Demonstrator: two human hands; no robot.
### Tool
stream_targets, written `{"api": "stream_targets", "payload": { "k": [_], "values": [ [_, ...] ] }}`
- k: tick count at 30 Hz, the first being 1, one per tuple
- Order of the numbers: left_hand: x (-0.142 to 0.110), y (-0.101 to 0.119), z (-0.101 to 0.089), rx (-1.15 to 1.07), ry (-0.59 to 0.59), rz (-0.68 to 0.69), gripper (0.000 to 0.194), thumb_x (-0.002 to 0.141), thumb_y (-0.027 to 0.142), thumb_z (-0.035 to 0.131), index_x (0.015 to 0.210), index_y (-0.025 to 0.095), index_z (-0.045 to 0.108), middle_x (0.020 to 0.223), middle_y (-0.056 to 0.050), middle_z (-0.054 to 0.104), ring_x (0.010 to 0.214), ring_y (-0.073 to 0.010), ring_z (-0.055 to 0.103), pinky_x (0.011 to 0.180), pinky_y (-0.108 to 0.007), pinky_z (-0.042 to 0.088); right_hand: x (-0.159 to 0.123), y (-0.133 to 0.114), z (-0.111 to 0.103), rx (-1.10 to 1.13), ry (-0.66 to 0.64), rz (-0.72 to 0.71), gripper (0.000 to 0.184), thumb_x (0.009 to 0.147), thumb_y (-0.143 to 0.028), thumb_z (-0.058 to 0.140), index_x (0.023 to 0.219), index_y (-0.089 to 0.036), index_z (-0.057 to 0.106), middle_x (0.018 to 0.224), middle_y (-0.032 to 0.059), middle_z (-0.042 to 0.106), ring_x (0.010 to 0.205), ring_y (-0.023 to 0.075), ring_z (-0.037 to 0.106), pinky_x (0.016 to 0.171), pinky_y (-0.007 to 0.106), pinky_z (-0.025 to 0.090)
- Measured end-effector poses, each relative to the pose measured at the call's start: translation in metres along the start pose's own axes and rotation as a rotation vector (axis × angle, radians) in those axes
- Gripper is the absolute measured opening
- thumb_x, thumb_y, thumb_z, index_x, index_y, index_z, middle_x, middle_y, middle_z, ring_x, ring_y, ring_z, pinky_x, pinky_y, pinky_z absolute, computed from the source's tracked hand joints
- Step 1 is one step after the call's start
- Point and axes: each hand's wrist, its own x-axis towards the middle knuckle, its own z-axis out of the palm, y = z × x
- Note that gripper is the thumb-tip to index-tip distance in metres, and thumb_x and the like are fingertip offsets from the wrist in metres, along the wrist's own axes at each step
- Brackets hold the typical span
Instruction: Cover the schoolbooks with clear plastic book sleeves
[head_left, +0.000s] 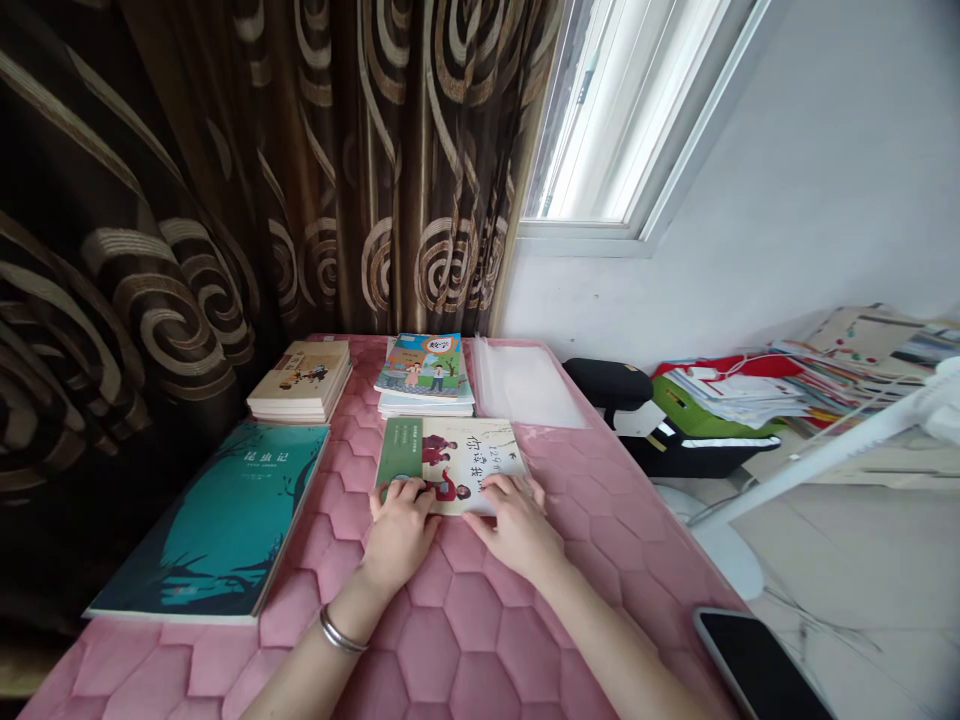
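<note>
A paperback book [469, 450] with a green and white cover and red-clothed figures lies face up on the pink quilted cloth [476, 620]. My left hand [403, 525] grips its near left corner, fingers curled over the cover and thumb at the near edge. At the near right corner, my right hand [517, 520] holds it the same way. Just beyond the book, a stack topped by a blue illustrated textbook [420, 365] stands on the cloth. A clear plastic sheet [529, 385] lies beside that stack, to its right.
On the left are a large teal book [232, 520] and a stack of small tan books [304, 380]. A phone [761, 660] lies at the right edge. Past it stand a white fan [817, 455] and a pile of papers [739, 390]. Patterned curtains [337, 150] hang behind.
</note>
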Motion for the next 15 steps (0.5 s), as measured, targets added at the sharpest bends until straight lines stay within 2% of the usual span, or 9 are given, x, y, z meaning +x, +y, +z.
{"api": "stream_targets", "payload": {
  "k": [4, 8, 11, 15],
  "values": [
    [0.000, 0.003, 0.001, 0.009, 0.008, 0.004, 0.025, 0.085, 0.025, 0.060, 0.109, 0.027, 0.065, 0.113, -0.006, 0.064, 0.108, -0.0274, 0.053, 0.098, -0.053, 0.031, 0.001, -0.015, 0.009, -0.044, 0.035, 0.024, 0.025, 0.085, -0.043, 0.060, 0.094, -0.021, 0.061, 0.106, 0.0100, 0.064, 0.099, 0.0279, 0.056, 0.096, 0.049, 0.031],
    [0.001, 0.000, 0.002, -0.004, 0.025, -0.003, 0.020, 0.084, 0.026, 0.061, 0.104, 0.027, 0.068, 0.111, -0.005, 0.065, 0.106, -0.0265, 0.054, 0.098, -0.051, 0.031, 0.002, -0.018, 0.012, -0.064, 0.049, 0.049, 0.025, 0.086, -0.044, 0.060, 0.094, -0.020, 0.061, 0.105, 0.0106, 0.064, 0.098, 0.0279, 0.056, 0.091, 0.045, 0.034],
    [0.001, -0.008, -0.001, -0.020, 0.020, -0.003, 0.018, 0.085, 0.026, 0.061, 0.100, 0.028, 0.070, 0.110, -0.005, 0.066, 0.105, -0.0256, 0.055, 0.098, -0.051, 0.030, 0.001, -0.010, 0.009, -0.033, 0.016, 0.039, 0.022, 0.086, -0.040, 0.061, 0.095, -0.020, 0.063, 0.108, 0.0093, 0.064, 0.101, 0.0265, 0.056, 0.092, 0.045, 0.034],
    [-0.002, -0.031, -0.010, -0.040, -0.022, -0.006, 0.017, 0.084, 0.023, 0.061, 0.095, 0.030, 0.072, 0.111, -0.003, 0.067, 0.106, -0.0253, 0.056, 0.097, -0.052, 0.029, -0.002, 0.014, -0.001, 0.032, -0.073, -0.028, 0.019, 0.089, -0.032, 0.057, 0.103, -0.023, 0.066, 0.115, 0.0080, 0.063, 0.105, 0.0255, 0.056, 0.094, 0.047, 0.035]
  ]
}}
